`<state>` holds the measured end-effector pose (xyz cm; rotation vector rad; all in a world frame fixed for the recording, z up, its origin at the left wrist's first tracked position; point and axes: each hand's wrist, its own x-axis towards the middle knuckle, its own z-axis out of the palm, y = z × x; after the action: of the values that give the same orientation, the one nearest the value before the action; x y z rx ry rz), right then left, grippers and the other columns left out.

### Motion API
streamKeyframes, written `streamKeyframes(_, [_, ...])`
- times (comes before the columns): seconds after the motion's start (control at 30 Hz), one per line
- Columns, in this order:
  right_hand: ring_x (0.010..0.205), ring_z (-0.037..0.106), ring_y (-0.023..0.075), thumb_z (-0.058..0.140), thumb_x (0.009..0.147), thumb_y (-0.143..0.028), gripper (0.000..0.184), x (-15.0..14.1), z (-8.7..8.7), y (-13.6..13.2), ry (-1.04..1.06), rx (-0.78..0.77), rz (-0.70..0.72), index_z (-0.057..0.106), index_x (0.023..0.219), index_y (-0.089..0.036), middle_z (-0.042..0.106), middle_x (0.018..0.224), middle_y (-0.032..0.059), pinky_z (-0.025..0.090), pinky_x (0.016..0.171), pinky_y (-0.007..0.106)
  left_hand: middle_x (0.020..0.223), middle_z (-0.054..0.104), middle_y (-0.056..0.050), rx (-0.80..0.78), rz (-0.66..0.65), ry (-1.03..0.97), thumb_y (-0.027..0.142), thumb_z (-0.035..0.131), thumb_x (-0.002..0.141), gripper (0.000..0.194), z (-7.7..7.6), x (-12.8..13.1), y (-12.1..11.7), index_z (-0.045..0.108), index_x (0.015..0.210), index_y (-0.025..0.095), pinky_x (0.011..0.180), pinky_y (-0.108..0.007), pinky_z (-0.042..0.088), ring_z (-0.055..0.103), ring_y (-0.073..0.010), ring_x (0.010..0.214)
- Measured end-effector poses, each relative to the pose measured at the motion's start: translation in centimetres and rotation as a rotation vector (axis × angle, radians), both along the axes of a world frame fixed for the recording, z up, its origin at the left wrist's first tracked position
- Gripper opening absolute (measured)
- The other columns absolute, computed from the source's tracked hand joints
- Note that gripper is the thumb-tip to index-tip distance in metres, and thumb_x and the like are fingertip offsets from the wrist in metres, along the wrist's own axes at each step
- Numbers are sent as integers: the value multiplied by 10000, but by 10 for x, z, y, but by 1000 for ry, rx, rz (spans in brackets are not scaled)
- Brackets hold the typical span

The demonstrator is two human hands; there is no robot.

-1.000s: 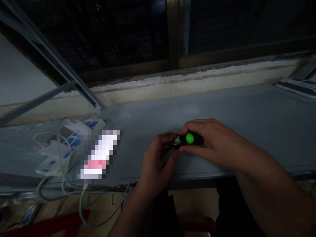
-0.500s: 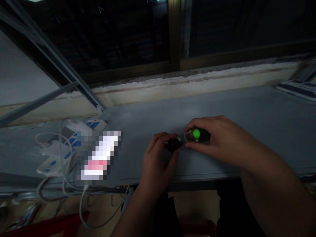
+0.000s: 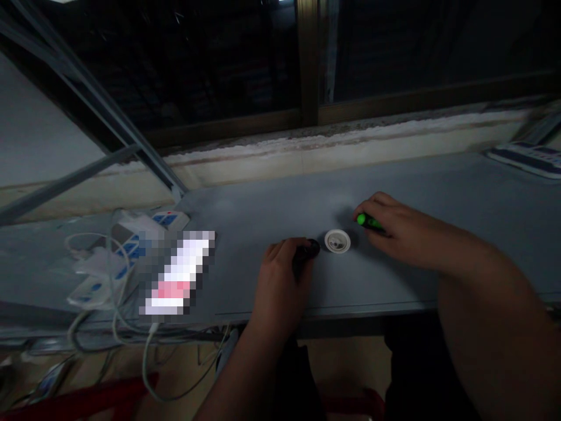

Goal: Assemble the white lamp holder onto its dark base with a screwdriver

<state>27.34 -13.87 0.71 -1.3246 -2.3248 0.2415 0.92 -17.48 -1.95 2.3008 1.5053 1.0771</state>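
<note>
My left hand (image 3: 283,269) is curled round a small dark part (image 3: 309,248) and rests on the grey table (image 3: 460,234). My right hand (image 3: 397,231) lies further right, fingers closed on a black body with a bright green button (image 3: 367,221). Between the hands a small white round piece (image 3: 337,241) lies flat on the table, touching neither hand. The light is dim, so fine detail of the parts is hard to make out.
White power strips with blue sockets (image 3: 131,245) and tangled white cables (image 3: 92,286) sit at the table's left. A blurred-out patch (image 3: 177,272) covers an object beside them. A window sill (image 3: 333,149) runs along the back. Another strip (image 3: 523,158) lies far right.
The two hands held the pieces together, then pulled apart. My right hand moved right and back with the green-button body. The white round piece now lies on the table.
</note>
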Motion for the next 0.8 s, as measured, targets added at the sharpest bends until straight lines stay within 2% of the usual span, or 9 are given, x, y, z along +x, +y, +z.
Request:
streamKeyframes(0.17, [979,655,216,566,909,-224,256,6,-21,13,-69,-34,-24,630,1155,-192,659,1072,89,530,888,363,1139,738,-91,-7,16,-40,46,660,846,307,-7,5,5,622,1094,224,949,-471,552,688,-278,1069])
streamKeyframes(0.33, [1019,657,266,563,899,-228,275,7,-36,8,-18,30,-123,594,1167,-172,678,1140,133,525,907,419,1070,716,-92,4,7,-59,50,643,836,266,-13,10,13,600,1060,188,929,-414,533,676,-249,1007])
streamKeyframes(0.43, [1041,652,290,578,913,-272,305,6,-40,-3,26,66,-209,589,1205,-185,680,1162,151,516,911,440,1106,687,-101,86,21,-101,70,659,816,300,-11,12,16,583,1085,179,960,-400,510,645,-247,1052])
streamKeyframes(0.5, [1072,645,293,569,929,-284,318,5,-42,-9,48,81,-217,591,1233,-193,683,1193,157,505,935,443,1146,669,-102,171,6,-131,73,650,821,309,-7,11,8,575,1100,183,1003,-390,484,617,-239,1115])
streamKeyframes(0.57, [1125,630,295,567,937,-292,341,6,-44,-13,66,94,-221,598,1258,-182,675,1237,165,490,975,444,1134,662,-92,291,11,-148,70,612,850,259,-4,7,-11,582,1078,191,1027,-390,458,600,-231,1137])
streamKeyframes(0.63, [1173,607,297,556,942,-301,351,8,-45,-14,72,124,-244,612,1261,-166,667,1261,170,466,1027,445,1078,666,-77,385,4,-105,100,610,862,194,-9,-3,-42,599,1029,199,1012,-409,456,603,-237,1098])
streamKeyframes(0.73, [1197,571,288,544,937,-329,365,11,-48,-11,72,136,-248,624,1255,-168,648,1264,162,432,1074,450,952,661,-50,366,12,14,153,662,848,126,-37,-30,-103,606,942,216,926,-413,474,617,-234,958])
streamKeyframes(0.8, [1186,543,272,543,924,-356,357,13,-51,-7,101,152,-247,622,1240,-209,641,1242,125,421,1079,459,941,659,-48,212,6,134,156,662,868,111,-65,-54,-146,610,944,216,894,-397,477,618,-228,935])
